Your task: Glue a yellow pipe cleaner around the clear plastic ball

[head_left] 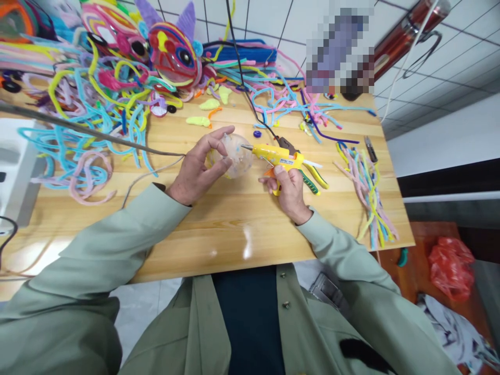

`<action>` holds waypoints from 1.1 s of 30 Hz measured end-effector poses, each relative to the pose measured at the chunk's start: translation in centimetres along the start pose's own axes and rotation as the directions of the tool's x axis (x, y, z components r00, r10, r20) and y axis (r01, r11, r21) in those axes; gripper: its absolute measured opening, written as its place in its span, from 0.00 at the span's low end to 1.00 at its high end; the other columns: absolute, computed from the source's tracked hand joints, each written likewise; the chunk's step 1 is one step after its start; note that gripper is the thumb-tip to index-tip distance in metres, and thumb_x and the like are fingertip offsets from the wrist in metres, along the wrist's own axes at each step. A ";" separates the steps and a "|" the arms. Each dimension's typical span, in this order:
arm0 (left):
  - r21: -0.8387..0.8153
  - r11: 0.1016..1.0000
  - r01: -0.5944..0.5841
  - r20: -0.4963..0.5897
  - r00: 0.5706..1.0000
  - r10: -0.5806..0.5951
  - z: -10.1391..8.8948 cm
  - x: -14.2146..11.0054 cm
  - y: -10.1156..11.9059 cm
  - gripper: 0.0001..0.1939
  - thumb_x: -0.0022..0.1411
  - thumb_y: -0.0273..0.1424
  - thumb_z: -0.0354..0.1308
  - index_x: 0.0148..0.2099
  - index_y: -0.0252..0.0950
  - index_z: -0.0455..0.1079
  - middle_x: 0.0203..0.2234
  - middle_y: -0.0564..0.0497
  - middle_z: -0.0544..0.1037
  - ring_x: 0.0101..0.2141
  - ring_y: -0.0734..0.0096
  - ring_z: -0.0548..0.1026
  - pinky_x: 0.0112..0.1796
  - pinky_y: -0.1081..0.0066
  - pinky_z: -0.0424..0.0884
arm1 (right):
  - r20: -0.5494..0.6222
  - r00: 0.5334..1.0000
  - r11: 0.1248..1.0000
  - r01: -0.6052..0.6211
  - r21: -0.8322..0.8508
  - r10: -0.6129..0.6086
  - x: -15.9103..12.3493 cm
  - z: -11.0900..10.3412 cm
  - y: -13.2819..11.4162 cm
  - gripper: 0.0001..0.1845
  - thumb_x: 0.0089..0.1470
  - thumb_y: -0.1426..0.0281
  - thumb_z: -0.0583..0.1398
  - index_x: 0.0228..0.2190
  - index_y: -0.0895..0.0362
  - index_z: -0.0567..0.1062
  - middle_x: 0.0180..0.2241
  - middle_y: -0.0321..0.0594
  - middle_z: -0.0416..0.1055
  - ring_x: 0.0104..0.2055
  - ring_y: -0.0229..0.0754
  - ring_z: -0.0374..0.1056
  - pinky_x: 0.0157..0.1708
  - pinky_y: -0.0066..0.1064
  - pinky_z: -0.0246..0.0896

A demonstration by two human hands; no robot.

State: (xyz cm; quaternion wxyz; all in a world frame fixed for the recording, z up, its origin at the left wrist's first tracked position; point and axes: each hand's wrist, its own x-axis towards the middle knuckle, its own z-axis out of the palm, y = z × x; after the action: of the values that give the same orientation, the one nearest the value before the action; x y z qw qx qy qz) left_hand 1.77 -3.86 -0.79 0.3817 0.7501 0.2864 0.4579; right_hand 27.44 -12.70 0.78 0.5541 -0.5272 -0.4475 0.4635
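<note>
My right hand (289,190) is wrapped round the grip of a yellow hot glue gun (273,153), its metal nozzle pointing left. The nozzle tip is at the right part of a clear round plastic ball (237,159); whether they touch I cannot tell. My left hand (201,165) holds the ball from its left side, with thumb and fingers curved at its edge. Behind the glue gun lie pliers with yellow and green handles (311,182), partly hidden. A small dark blue ring (257,134) rests just beyond the ball.
Tangled pipe cleaners (84,120) cover the table's left side. Decorated masklike balls (174,54) stand behind them. A pipe-cleaner bundle (365,192) and clippers (371,149) lie at the right. A cable (94,131) crosses from the left. A red thermos (406,41) stands at the back right.
</note>
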 end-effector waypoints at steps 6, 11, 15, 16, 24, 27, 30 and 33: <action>0.041 0.999 -0.029 0.029 0.999 0.027 -0.1 0.1 0.1 0.21 0.81 0.58 0.66 0.56 0.48 0.73 0.78 0.43 0.76 0.79 0.44 0.73 0.80 0.35 0.69 | 0.004 1.000 0.999 -0.004 -0.034 0.004 0.1 0.0 0.0 0.44 0.57 0.25 0.69 0.18 0.49 0.71 0.15 0.28 0.62 0.21 0.37 0.66 0.42 0.40 0.84; 0.045 0.999 0.004 0.018 1.000 -0.004 0.0 0.2 0.2 0.24 0.80 0.61 0.64 0.55 0.46 0.73 0.78 0.41 0.76 0.78 0.44 0.74 0.80 0.36 0.69 | 0.004 1.000 1.000 -0.001 -0.017 0.001 0.1 0.0 0.1 0.44 0.57 0.24 0.68 0.18 0.49 0.70 0.15 0.27 0.61 0.20 0.36 0.63 0.43 0.40 0.84; 0.044 0.999 0.006 -0.002 1.000 -0.006 0.1 0.2 0.2 0.25 0.80 0.62 0.64 0.56 0.47 0.74 0.77 0.41 0.77 0.78 0.42 0.75 0.80 0.35 0.68 | 0.005 1.000 1.000 0.003 -0.017 -0.002 0.0 -0.2 0.2 0.44 0.58 0.25 0.69 0.18 0.49 0.70 0.15 0.26 0.60 0.19 0.35 0.60 0.44 0.39 0.84; 0.044 0.999 0.010 -0.004 1.000 -0.010 0.1 0.2 0.3 0.25 0.80 0.62 0.64 0.56 0.47 0.74 0.77 0.41 0.77 0.77 0.43 0.75 0.80 0.36 0.68 | 0.008 1.000 1.000 0.002 -0.020 -0.002 0.0 -0.2 0.2 0.43 0.58 0.26 0.69 0.18 0.49 0.71 0.15 0.27 0.61 0.19 0.35 0.61 0.44 0.39 0.84; 0.037 0.998 0.048 -0.006 0.999 -0.048 0.1 0.3 1.0 0.27 0.77 0.65 0.65 0.49 0.46 0.71 0.76 0.42 0.78 0.77 0.44 0.75 0.79 0.39 0.70 | 0.010 1.000 1.000 0.024 -0.001 -0.024 0.0 -0.1 0.2 0.43 0.60 0.27 0.69 0.18 0.49 0.71 0.15 0.28 0.62 0.21 0.37 0.65 0.43 0.40 0.84; 0.060 0.998 0.027 -0.030 0.999 -0.026 0.2 0.3 0.9 0.26 0.79 0.63 0.64 0.49 0.47 0.71 0.74 0.42 0.80 0.76 0.43 0.77 0.78 0.38 0.72 | 0.013 1.000 1.000 0.021 0.000 -0.021 0.0 -0.1 0.1 0.44 0.60 0.26 0.68 0.18 0.49 0.70 0.15 0.27 0.60 0.19 0.35 0.61 0.43 0.40 0.85; 0.100 0.995 0.021 -0.050 0.999 -0.016 0.3 0.2 0.7 0.25 0.79 0.63 0.64 0.49 0.47 0.72 0.73 0.41 0.80 0.75 0.42 0.78 0.77 0.36 0.73 | 0.018 1.000 1.000 0.013 -0.010 -0.013 0.0 0.0 0.1 0.43 0.60 0.27 0.69 0.18 0.49 0.71 0.15 0.27 0.61 0.20 0.36 0.63 0.42 0.39 0.85; 0.104 0.994 0.026 -0.048 0.999 -0.021 0.4 0.2 0.7 0.25 0.80 0.63 0.63 0.49 0.47 0.71 0.75 0.41 0.79 0.77 0.44 0.77 0.77 0.36 0.72 | 0.018 1.000 0.998 0.017 0.059 -0.018 0.1 0.1 0.3 0.42 0.60 0.29 0.70 0.19 0.50 0.71 0.16 0.26 0.60 0.19 0.35 0.63 0.43 0.41 0.87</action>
State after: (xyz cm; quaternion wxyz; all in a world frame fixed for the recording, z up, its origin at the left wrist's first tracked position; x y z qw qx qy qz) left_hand 2.24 -4.24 -0.22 0.3403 0.7548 0.3275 0.4552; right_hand 27.34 -12.61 0.52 0.5692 -0.5024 -0.4433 0.4764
